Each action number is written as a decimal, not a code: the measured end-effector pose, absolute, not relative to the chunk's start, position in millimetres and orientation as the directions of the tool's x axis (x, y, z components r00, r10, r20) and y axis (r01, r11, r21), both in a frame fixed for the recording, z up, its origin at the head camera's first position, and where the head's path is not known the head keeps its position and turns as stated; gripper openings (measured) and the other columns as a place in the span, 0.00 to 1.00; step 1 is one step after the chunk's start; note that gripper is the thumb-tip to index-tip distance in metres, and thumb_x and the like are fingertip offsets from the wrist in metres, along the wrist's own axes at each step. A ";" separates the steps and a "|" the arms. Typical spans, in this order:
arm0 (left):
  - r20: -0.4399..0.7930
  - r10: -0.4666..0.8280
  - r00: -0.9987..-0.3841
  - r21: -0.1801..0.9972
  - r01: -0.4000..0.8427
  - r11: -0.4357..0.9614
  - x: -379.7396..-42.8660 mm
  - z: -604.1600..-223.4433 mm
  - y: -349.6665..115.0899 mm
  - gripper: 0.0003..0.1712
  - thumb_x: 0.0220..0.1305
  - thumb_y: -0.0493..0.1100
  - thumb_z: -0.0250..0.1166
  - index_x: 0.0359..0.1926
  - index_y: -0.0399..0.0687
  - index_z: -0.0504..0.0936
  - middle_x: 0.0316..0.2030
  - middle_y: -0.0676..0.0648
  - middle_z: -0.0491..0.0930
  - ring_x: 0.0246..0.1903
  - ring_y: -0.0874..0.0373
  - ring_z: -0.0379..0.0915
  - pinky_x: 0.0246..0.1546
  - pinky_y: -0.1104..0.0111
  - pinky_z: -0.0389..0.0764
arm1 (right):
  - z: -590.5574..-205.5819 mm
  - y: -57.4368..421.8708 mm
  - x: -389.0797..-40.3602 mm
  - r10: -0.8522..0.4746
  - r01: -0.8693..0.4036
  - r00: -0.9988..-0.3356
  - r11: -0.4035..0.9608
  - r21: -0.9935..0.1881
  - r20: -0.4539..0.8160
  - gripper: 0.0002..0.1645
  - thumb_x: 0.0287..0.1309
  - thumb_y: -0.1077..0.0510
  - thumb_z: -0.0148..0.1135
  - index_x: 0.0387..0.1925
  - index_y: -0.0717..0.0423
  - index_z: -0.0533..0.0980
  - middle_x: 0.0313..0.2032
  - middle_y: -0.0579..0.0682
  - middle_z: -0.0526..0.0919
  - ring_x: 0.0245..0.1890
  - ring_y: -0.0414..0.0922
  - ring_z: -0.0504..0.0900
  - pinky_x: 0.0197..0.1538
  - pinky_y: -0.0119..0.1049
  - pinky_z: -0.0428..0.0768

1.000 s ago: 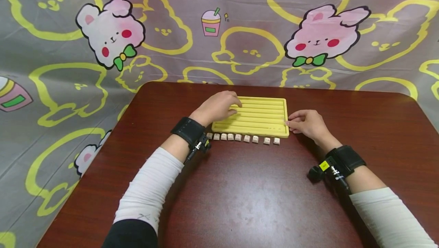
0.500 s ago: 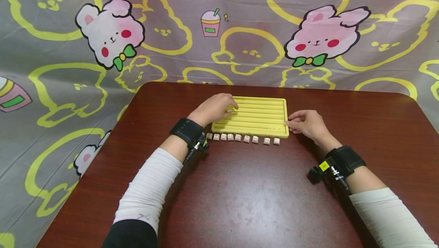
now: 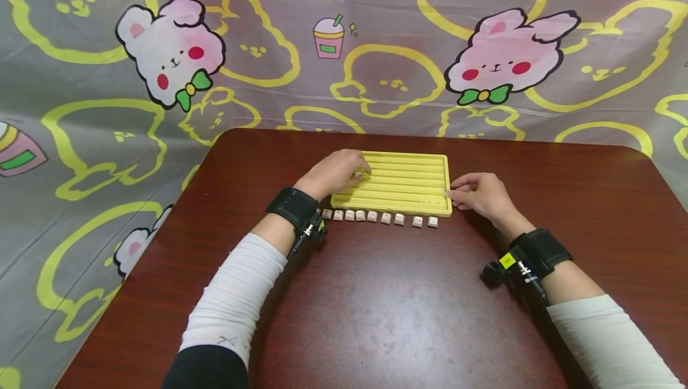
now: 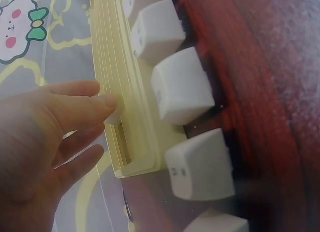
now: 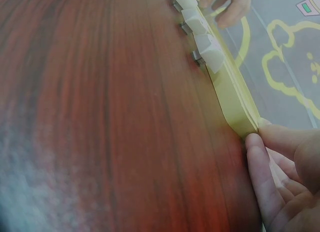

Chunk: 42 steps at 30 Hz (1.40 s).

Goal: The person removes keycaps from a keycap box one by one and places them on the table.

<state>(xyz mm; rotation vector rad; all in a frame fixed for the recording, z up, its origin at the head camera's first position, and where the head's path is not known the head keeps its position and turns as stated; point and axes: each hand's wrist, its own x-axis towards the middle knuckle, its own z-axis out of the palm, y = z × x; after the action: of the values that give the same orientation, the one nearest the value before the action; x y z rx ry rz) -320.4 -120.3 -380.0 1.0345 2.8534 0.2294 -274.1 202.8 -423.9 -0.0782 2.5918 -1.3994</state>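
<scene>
A yellow tray (image 3: 408, 181) with long ridged slots lies toward the back of the table. Over its left part, my left hand (image 3: 335, 172) pinches a small white keycap (image 4: 115, 115) between thumb and fingertip, close above the slots; the fingers hide much of it. At the tray's near right corner, my right hand (image 3: 481, 195) grips the edge between thumb and fingers, as the right wrist view also shows. Along the tray's near side stands a row of several white keycaps (image 3: 372, 216) with small dark marks, the leftmost partly behind the left wrist.
The dark red wooden table (image 3: 408, 305) reaches back to a hanging cloth (image 3: 392, 18) printed with cartoon rabbits and yellow outlines. Each wrist wears a black strap with a small camera, the left camera (image 3: 314, 229) hanging close beside the row's left end.
My left hand has shifted slightly left and lower over the tray, its fingers drawn closer together. The right hand, the tray and the keycap row stay where they were.
</scene>
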 end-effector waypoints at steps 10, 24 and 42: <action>-0.035 0.638 -0.769 0.201 0.620 0.758 -319.8 -381.5 -121.5 0.16 0.66 0.33 0.62 0.51 0.49 0.86 0.52 0.48 0.84 0.57 0.52 0.77 0.59 0.64 0.77 | -425.2 202.9 -274.4 -0.132 0.049 -0.981 0.551 -0.833 -0.145 0.21 0.60 0.57 0.68 0.48 0.70 0.77 0.40 0.63 0.87 0.27 0.36 0.84 0.33 0.31 0.86; -0.041 0.611 -0.790 0.225 0.589 0.776 -318.0 -384.2 -121.9 0.12 0.67 0.36 0.64 0.48 0.50 0.87 0.48 0.48 0.85 0.50 0.54 0.79 0.52 0.66 0.80 | -426.1 202.9 -274.1 -0.133 0.047 -0.981 0.550 -0.834 -0.143 0.21 0.60 0.58 0.68 0.49 0.70 0.77 0.41 0.64 0.87 0.28 0.36 0.84 0.34 0.31 0.86; -0.009 0.592 -0.806 0.242 0.572 0.784 -318.5 -386.0 -125.0 0.10 0.65 0.37 0.65 0.45 0.49 0.89 0.45 0.48 0.86 0.48 0.54 0.81 0.48 0.66 0.81 | -424.6 202.5 -273.5 -0.138 0.048 -0.979 0.551 -0.833 -0.148 0.22 0.60 0.57 0.69 0.49 0.70 0.77 0.42 0.64 0.87 0.29 0.37 0.84 0.34 0.32 0.86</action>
<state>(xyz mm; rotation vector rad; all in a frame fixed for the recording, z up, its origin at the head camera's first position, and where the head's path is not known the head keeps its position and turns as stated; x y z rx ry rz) -318.5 -125.0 -386.0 0.9435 2.8865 0.3495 -273.5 202.5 -424.6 -0.0756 2.5894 -1.4006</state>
